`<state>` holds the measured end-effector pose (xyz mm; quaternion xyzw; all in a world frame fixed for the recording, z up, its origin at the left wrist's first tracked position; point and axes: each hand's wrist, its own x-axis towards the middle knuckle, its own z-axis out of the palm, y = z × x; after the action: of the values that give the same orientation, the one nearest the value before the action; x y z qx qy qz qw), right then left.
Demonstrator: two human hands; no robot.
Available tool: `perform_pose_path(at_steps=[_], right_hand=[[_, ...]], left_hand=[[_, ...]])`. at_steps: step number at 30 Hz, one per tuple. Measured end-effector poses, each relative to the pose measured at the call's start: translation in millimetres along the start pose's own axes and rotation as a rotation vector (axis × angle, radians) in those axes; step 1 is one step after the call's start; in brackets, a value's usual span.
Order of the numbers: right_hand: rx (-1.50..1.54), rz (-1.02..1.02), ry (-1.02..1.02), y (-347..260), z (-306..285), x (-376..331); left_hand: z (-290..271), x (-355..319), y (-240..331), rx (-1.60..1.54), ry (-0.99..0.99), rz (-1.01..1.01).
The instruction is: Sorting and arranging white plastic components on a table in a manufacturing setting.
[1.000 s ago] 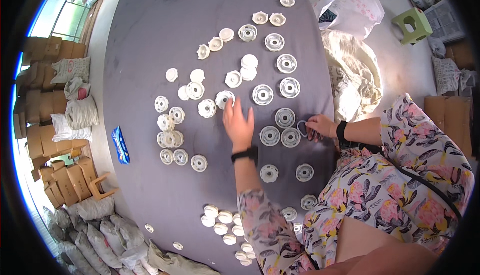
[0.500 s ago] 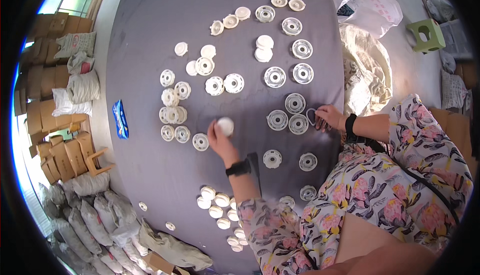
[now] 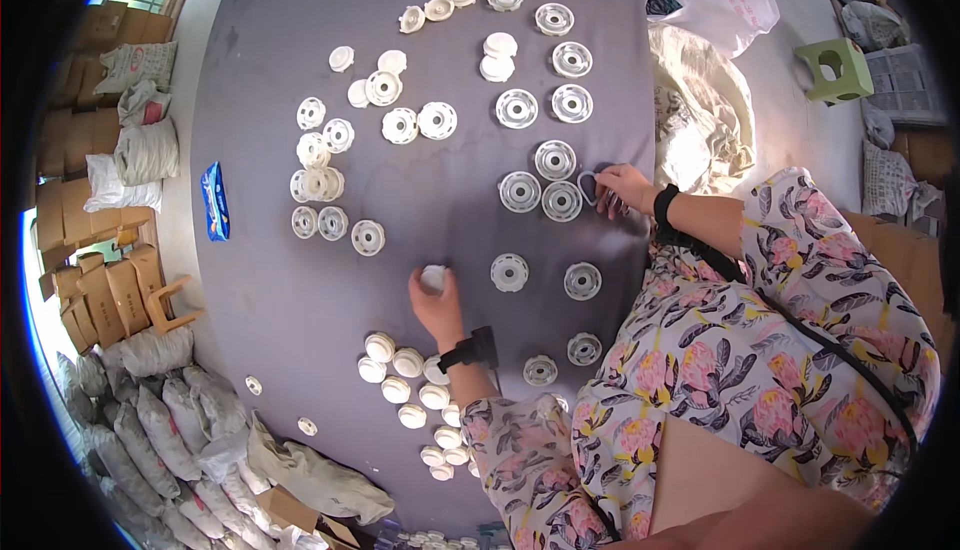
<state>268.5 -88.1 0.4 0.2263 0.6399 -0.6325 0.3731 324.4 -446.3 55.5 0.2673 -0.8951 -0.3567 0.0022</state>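
Observation:
My left hand (image 3: pixel 437 302) grips a small white round plastic disc (image 3: pixel 433 276) just above the grey table cloth (image 3: pixel 270 80), near the table's middle. Below it lies a cluster of several similar white caps (image 3: pixel 400 370). My right hand (image 3: pixel 620 190) rests at the table's right edge with its fingers on a thin ring (image 3: pixel 588 186), next to ringed white discs (image 3: pixel 561 201). More white discs (image 3: pixel 400 125) are spread over the far half of the table.
A blue packet (image 3: pixel 215 200) lies at the table's left edge. Cardboard boxes (image 3: pixel 90 290) and filled sacks (image 3: pixel 170 420) line the left side. A white bag (image 3: pixel 715 0) and a green stool (image 3: pixel 838 68) stand at the right.
My left hand picked a white disc off the table's middle and drew it back toward me. My right hand stayed at the ring by the right edge.

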Motion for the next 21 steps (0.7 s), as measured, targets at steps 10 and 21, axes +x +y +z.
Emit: perform_pose_path(at_steps=[10, 21], right_hand=[[-0.037, -0.005, 0.025, -1, -6, 2], [-0.012, 0.016, 0.01, 1, 0, 4]], left_hand=[[75, -47, 56, -0.12, -0.164, 0.472], [140, -9, 78, 0.312, -0.201, 0.701]])
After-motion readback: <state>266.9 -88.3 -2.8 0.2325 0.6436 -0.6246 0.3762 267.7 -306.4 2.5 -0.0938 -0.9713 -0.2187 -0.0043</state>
